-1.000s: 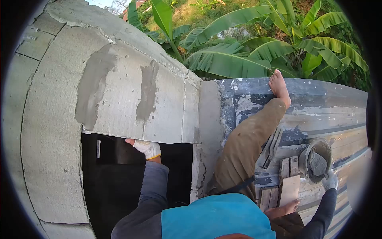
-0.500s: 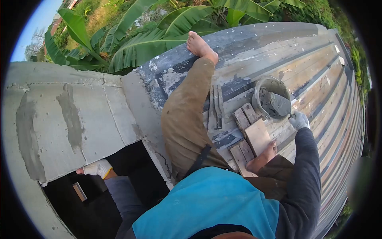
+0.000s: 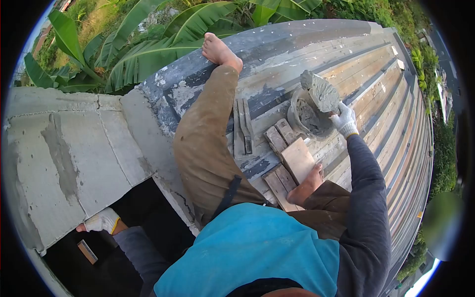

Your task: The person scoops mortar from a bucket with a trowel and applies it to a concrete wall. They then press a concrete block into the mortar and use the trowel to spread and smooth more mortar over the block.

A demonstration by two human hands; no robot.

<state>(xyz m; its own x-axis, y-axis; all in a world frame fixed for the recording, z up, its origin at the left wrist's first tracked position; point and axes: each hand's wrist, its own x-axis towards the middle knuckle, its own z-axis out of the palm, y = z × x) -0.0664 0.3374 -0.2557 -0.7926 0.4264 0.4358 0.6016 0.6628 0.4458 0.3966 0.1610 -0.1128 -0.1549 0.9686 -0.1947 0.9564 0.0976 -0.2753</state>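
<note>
honestly, the load worries me: the right hand (image 3: 344, 120) is closed on a mortar-heaped trowel (image 3: 322, 94), held over the bucket (image 3: 293, 118). with so thick a heap, i judge a quick tilt could spill it onto the roof (image 3: 277, 54). the left hand (image 3: 102, 221) is at the lower edge of the concrete wall (image 3: 94, 156), beside the dark opening (image 3: 148, 210); its fingers are partly hidden, so i can't tell how firmly it grips. losing that contact could upset the balance.
</note>
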